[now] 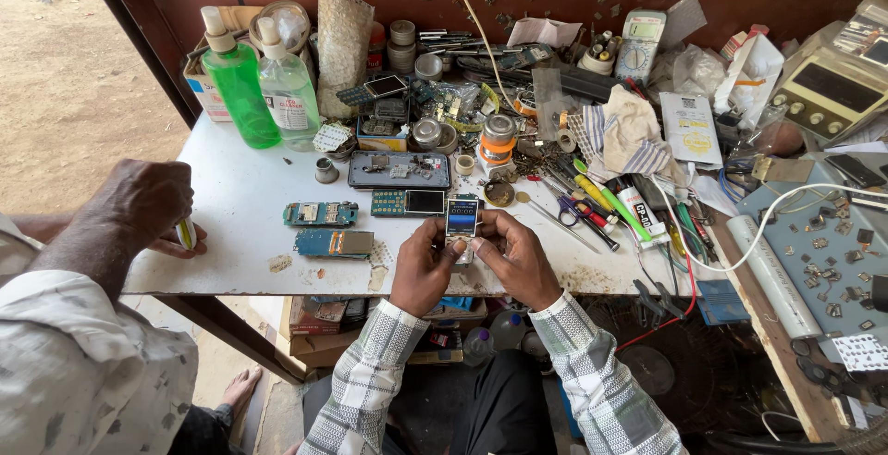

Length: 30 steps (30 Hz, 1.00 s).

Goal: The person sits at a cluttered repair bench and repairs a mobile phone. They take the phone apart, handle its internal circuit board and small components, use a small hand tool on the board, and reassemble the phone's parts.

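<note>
A small mobile phone (pixel 462 217) with a lit screen is held upright over the front edge of the white worktable (pixel 245 205). My left hand (pixel 422 265) grips its left side and my right hand (pixel 520 256) grips its right side, thumbs near the keypad. Just beyond it lie a phone circuit board with a dark display (pixel 409 202), an opened phone body (pixel 399 169), a green board (pixel 320 214) and a blue board (pixel 334 243).
Another person's hand (pixel 148 207) rests on the table's left edge, holding a small object. A green bottle (pixel 238 82) and a clear bottle (pixel 288 88) stand at the back left. Tools, pens and screwdrivers (pixel 592 201) crowd the right; a white cable (pixel 768 219) crosses a blue mat.
</note>
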Tool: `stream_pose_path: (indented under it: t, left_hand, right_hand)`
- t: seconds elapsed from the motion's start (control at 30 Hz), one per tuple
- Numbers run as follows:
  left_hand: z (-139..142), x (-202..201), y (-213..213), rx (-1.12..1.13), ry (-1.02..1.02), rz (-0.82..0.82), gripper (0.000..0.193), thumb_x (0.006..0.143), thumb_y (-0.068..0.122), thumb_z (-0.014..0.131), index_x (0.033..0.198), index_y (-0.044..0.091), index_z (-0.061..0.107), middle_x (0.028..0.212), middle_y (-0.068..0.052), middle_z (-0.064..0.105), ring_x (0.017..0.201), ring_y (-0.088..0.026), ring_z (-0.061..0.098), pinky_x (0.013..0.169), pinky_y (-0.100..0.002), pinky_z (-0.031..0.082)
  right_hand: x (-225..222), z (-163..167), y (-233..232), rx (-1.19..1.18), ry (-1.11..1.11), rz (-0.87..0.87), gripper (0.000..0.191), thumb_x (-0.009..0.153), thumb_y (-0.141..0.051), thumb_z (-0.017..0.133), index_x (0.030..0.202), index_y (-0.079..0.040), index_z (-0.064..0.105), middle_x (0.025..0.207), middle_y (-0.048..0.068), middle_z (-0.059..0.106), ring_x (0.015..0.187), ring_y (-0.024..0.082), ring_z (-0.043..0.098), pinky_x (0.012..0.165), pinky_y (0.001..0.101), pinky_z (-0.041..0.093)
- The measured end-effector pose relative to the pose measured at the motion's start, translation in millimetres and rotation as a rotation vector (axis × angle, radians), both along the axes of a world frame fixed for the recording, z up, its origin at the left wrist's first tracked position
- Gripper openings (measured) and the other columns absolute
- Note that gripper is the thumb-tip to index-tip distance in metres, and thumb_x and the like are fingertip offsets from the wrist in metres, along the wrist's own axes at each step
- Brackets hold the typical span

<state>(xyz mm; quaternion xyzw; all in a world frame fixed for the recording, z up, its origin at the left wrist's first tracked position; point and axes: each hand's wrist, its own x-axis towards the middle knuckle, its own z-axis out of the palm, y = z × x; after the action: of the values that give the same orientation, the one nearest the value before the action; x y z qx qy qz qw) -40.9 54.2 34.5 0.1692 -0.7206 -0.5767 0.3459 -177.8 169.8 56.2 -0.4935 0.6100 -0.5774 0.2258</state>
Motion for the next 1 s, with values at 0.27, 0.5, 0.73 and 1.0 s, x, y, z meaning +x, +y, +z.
stream_pose_path:
  t: [0.27,0.5,0.73,1.0]
  left_hand:
    - [0,-1,-3,-0.006,0.186,-0.084,0.053,0.092,0.004,0.068,0.14,0.001,0.046,0.121,-0.004,0.068,0.082,-0.008,0.067,0.067,-0.025,0.058]
    - [-4,-2,-5,0.338,0.178,-0.231,0.054,0.095,0.006,0.067,0.141,0.007,0.04,0.125,-0.006,0.059,0.09,-0.01,0.066,0.066,-0.027,0.063]
    - [-7,-4,-9,0.332,0.207,-0.205,0.052,0.098,0.004,0.062,0.144,0.007,0.038,0.128,-0.005,0.063,0.102,-0.012,0.067,0.08,-0.03,0.064]
    - [-15,-3,-17,0.87,0.353,-0.599,0.057,0.104,0.02,0.054,0.156,0.011,0.034,0.101,-0.002,0.061,0.087,-0.012,0.061,0.08,-0.032,0.054]
  right_hand:
    - [-1,5,1,0.015,-0.073,0.014,0.04,0.096,-0.012,0.065,0.133,0.001,0.06,0.105,0.006,0.068,0.093,0.009,0.065,0.081,0.0259,0.055]
    - [-11,-4,9,0.073,-0.228,-0.014,0.042,0.095,-0.017,0.071,0.133,-0.001,0.064,0.097,0.001,0.072,0.082,0.007,0.065,0.063,0.0223,0.049]
    - [-40,13,24,-0.048,0.357,-0.292,0.026,0.1,-0.015,0.069,0.126,-0.011,0.072,0.103,0.002,0.078,0.083,0.009,0.069,0.073,0.0255,0.056]
    - [-60,6,57,0.264,1.146,-0.34,0.013,0.097,-0.025,0.076,0.106,-0.017,0.08,0.098,0.005,0.079,0.075,0.019,0.072,0.067,0.037,0.058]
